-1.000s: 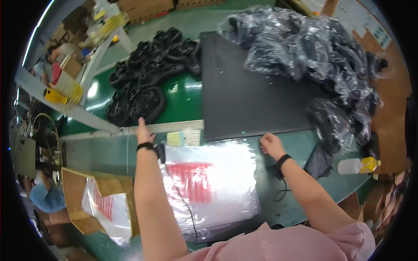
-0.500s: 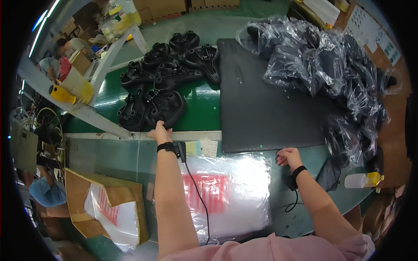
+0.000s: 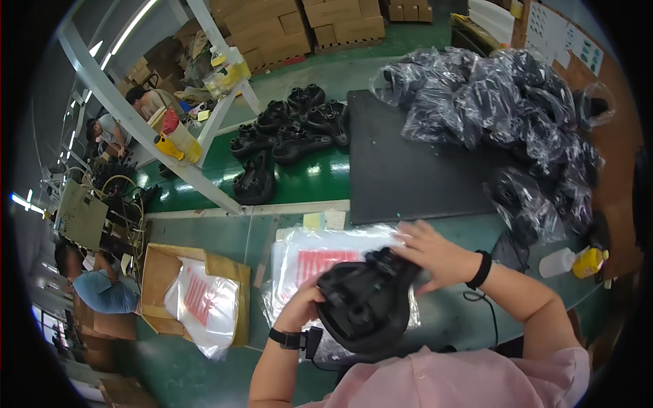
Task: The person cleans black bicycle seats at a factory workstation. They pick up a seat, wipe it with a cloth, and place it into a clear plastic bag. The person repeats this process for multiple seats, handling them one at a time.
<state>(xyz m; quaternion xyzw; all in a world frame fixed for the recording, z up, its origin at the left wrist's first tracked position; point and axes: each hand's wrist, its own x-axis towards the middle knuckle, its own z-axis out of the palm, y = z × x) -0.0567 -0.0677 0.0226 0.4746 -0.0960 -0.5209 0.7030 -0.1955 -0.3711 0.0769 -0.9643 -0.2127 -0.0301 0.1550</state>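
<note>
A black moulded plastic part (image 3: 367, 302), rounded and ribbed, is held close to my chest by both hands. My left hand (image 3: 303, 302) grips its left edge from below. My right hand (image 3: 432, 255) lies over its upper right end. Under the part, a stack of clear plastic bags (image 3: 320, 255) with red print rests on the green bench. Several more black parts (image 3: 286, 139) sit on the green belt beyond.
A black mat (image 3: 415, 170) lies ahead, with a heap of bagged black parts (image 3: 503, 109) at the back right. An open cardboard box (image 3: 163, 272) holding bags stands at the left. Two squeeze bottles (image 3: 575, 262) stand at the right. Other people (image 3: 102, 289) work at the left.
My left hand reached to the black parts on the belt and brought one back. Both hands now hold it over the bags; the view has tilted down toward me.
</note>
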